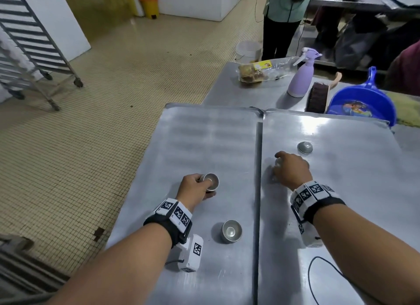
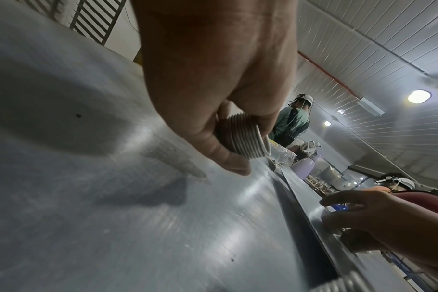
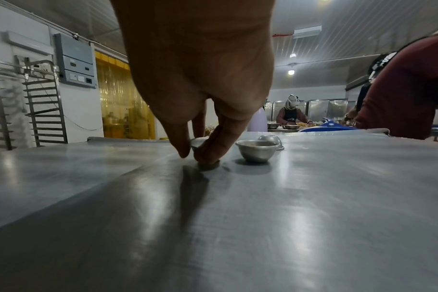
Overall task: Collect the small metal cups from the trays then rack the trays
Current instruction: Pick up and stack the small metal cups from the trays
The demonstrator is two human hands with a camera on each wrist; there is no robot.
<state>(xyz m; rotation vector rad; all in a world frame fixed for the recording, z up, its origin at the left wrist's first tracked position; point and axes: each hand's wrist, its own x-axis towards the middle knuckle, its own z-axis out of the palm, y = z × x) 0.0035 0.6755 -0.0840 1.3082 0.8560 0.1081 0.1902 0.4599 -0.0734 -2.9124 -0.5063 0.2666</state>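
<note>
Two broad, flat metal trays lie side by side on a steel table (image 1: pixel 227 86), their long edges touching: the left tray (image 1: pixel 204 134) and the right tray (image 1: pixel 341 150), both brushed grey and shiny with smeared reflections. A slatted metal rack (image 1: pixel 29 47) on castors stands on the tiled floor, well apart to the left. The left forearm reaches forward over the left tray, and the left hand (image 1: pixel 193 188) hovers just above it with thumb and fingers curled round a nested stack of cups (image 2: pixel 243 136), ribbed with thin rims and lying on its side, mouth towards the right. The right arm stretches over the right tray, where the right hand (image 1: pixel 293 170) points knuckles-up, fingertips (image 3: pixel 210 152) down on the tray and pinching a small cup (image 3: pixel 199 142) that is mostly hidden beneath them. A loose upright cup (image 1: pixel 231 230), round and dull silver, sits on the left tray near the left wrist. An upturned cup (image 1: pixel 305 147) rests on the right tray just beyond the right hand.
</note>
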